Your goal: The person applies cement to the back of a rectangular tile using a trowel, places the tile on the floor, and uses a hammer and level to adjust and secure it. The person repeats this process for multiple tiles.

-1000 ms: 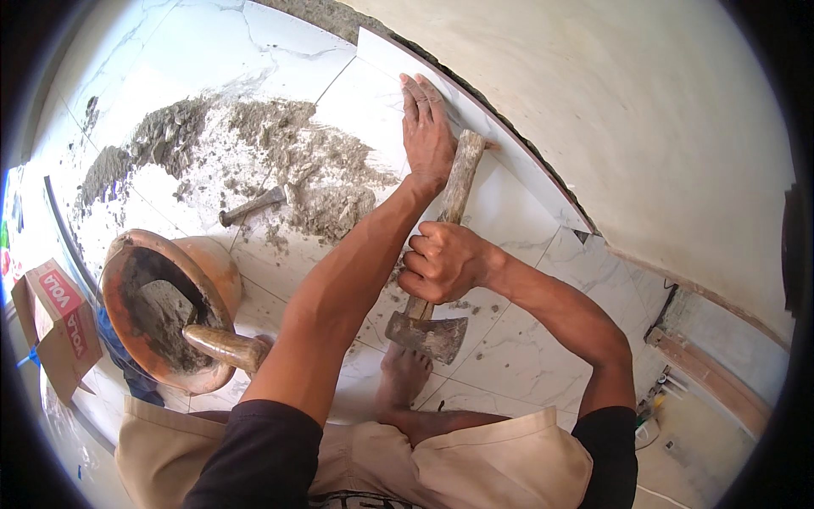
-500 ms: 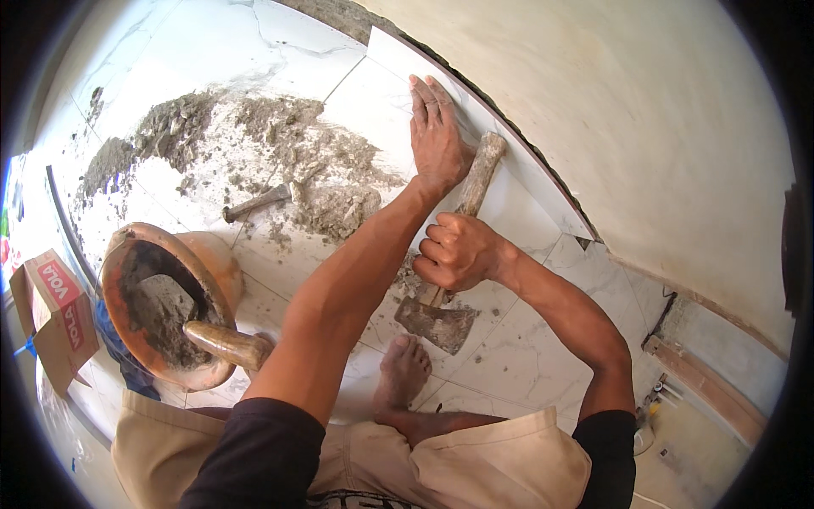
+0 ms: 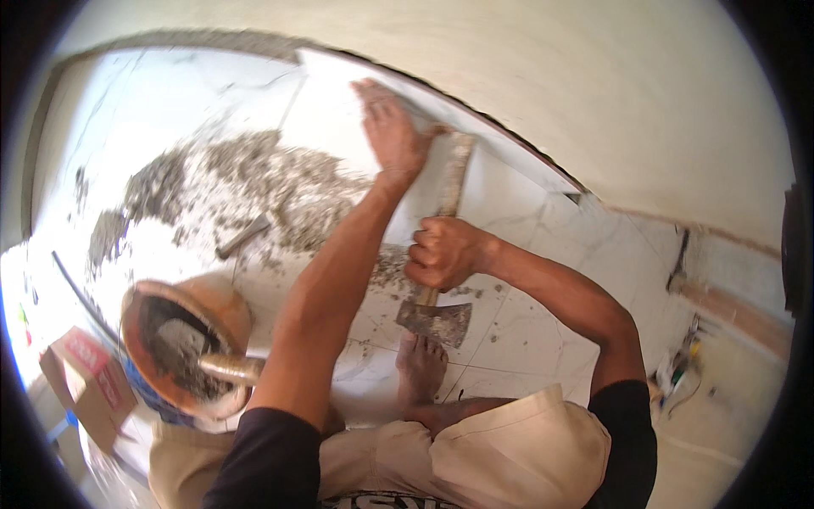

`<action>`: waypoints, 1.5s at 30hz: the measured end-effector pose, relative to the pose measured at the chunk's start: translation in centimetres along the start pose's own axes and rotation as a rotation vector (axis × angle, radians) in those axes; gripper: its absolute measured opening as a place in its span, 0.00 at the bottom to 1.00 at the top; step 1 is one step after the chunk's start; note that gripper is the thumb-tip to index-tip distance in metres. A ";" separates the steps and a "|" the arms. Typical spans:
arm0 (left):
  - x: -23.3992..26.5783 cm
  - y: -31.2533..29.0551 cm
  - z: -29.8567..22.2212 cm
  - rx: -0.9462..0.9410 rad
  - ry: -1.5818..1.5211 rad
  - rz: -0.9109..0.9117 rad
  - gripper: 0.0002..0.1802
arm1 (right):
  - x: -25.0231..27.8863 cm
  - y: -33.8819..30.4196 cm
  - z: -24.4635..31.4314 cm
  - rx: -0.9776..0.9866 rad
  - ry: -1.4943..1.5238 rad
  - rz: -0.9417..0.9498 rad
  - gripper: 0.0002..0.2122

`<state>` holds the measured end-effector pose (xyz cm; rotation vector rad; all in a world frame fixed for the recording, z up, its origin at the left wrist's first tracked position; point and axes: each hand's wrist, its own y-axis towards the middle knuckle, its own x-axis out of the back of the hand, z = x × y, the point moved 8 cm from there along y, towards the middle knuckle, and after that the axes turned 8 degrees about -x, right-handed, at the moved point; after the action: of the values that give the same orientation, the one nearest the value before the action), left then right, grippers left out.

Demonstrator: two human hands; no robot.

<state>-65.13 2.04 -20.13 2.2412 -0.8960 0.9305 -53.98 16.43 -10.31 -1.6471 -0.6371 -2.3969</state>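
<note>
Tile (image 3: 500,191) lies far against the wall; my left hand (image 3: 392,136) presses flat on it, fingers spread. My right hand (image 3: 441,253) grips the hatchet (image 3: 441,254) mid-handle, head near me: tap gently, handle end down.

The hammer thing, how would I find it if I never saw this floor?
Start at the white tiled floor, below the pale wall. In its middle the right hand grips a hatchet upside down: dark metal head toward the bare foot, wooden handle pointing up at the tile under the left hand.
</note>
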 end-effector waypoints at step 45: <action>0.0 0.1 -0.9 -0.011 0.076 0.009 0.82 | -1.0 -4.2 -0.9 -0.188 -0.154 0.027 0.09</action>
<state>-65.53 2.63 -19.57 2.1789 -0.8762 1.0049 -55.88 19.73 -12.58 -1.9172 -0.4190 -2.3917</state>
